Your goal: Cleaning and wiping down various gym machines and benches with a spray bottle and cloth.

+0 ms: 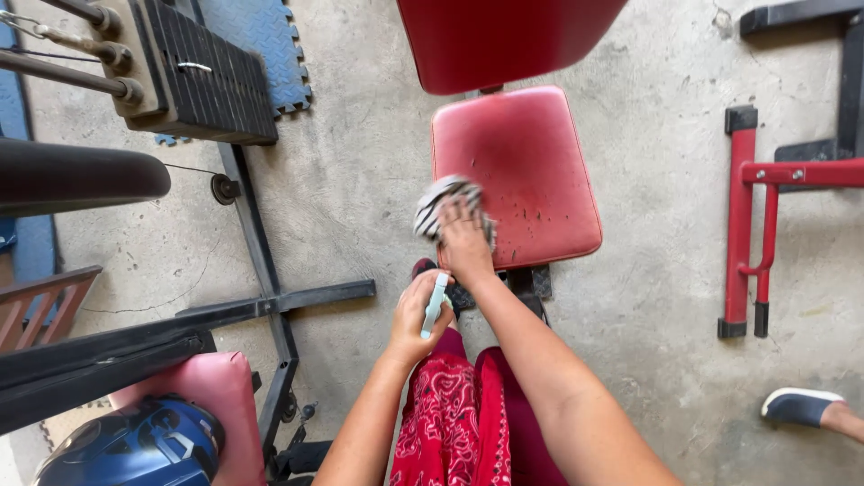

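My right hand (465, 241) presses a striped black-and-white cloth (441, 200) onto the near left part of a worn red padded seat (531, 162). My left hand (416, 315) is closed around a small pale green bottle (436, 304), held just below the seat's front edge. A red backrest pad (495, 36) rises behind the seat. My legs in red patterned trousers (459, 423) show at the bottom.
A black weight stack (207, 76) with cables stands at the upper left on a black steel frame (270, 301). A blue helmet (135, 445) lies on a pink pad at the lower left. A red metal frame (747, 225) stands at the right. Another person's sandalled foot (805, 407) is at the lower right.
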